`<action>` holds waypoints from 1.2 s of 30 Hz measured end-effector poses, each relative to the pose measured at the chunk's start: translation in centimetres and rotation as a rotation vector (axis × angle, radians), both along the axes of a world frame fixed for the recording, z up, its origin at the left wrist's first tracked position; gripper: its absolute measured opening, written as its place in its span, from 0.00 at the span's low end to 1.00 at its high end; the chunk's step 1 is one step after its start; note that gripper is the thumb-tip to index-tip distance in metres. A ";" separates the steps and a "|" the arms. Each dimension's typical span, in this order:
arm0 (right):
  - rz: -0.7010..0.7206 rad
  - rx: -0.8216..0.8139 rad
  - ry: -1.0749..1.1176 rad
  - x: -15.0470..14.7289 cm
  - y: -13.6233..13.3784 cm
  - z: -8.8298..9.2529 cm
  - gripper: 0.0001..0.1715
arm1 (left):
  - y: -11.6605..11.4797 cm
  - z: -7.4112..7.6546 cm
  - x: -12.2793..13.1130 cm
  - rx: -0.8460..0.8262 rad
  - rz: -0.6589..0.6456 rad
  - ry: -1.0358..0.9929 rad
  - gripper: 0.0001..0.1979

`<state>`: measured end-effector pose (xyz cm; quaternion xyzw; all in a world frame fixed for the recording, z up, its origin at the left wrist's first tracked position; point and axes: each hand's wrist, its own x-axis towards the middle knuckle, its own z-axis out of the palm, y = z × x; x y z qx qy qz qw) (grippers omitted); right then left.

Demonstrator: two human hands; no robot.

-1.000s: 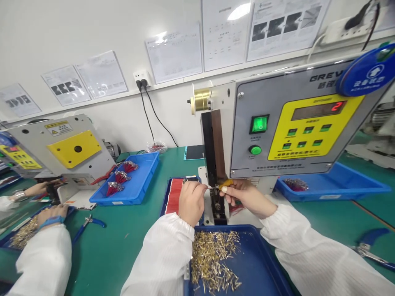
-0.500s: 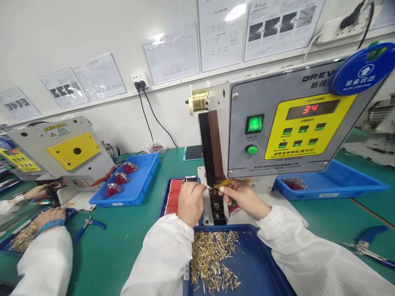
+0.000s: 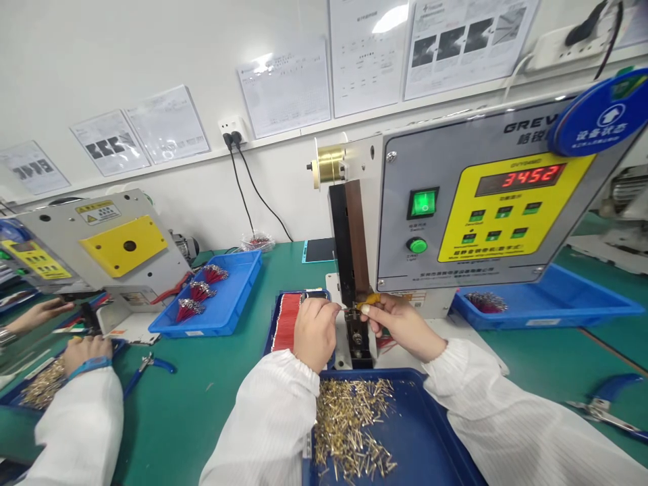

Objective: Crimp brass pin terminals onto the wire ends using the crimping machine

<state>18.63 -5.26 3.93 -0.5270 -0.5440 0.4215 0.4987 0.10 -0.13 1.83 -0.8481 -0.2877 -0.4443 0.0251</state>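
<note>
My left hand (image 3: 316, 332) is closed in a pinch at the left side of the machine's small metal work point (image 3: 354, 324). Opposite it, my right hand (image 3: 408, 325) pinches from the right, with a yellow finger cover (image 3: 373, 300) on one finger. The fingertips nearly meet there; whatever they hold is too small and hidden to name. Under my wrists lies a dark blue tray (image 3: 425, 418) with many small gold metal pins (image 3: 349, 425). Beside my left hand, red wires (image 3: 287, 322) fill another tray, partly covered by the hand.
The grey machine (image 3: 405, 169) with a lit display and a gold spool (image 3: 330, 165) stands ahead. Blue trays with red wire bundles sit left (image 3: 233, 317) and right (image 3: 567, 304). Pliers lie left (image 3: 146, 368) and right (image 3: 602, 405). A co-worker's hands (image 3: 86, 352) are far left.
The machine's display now reads 3452, where only 34 showed before. My hands hold almost the same pose. The co-worker's far hand has drawn back from their machine. The view has shifted slightly.
</note>
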 end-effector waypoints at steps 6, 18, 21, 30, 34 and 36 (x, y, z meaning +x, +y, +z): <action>-0.007 -0.009 -0.010 0.1 0.1 -0.3 0.17 | 0.0 0.0 -0.1 0.009 0.006 -0.033 0.10; -0.033 -0.011 -0.005 -0.2 0.1 -0.6 0.18 | -0.2 0.2 -0.1 0.023 -0.004 -0.065 0.10; -0.062 0.014 0.010 -0.4 0.1 -0.8 0.18 | -0.2 0.2 0.0 0.023 -0.001 -0.051 0.09; -0.106 0.004 0.005 -0.8 0.1 -1.0 0.17 | -0.1 0.1 0.0 0.006 0.000 -0.024 0.10; -0.104 0.009 0.010 -0.8 0.0 -0.9 0.17 | -0.1 0.0 0.0 0.010 -0.005 -0.027 0.10; -0.100 0.014 0.009 -0.8 0.0 -0.9 0.17 | -0.1 -0.1 0.0 0.011 -0.006 -0.026 0.09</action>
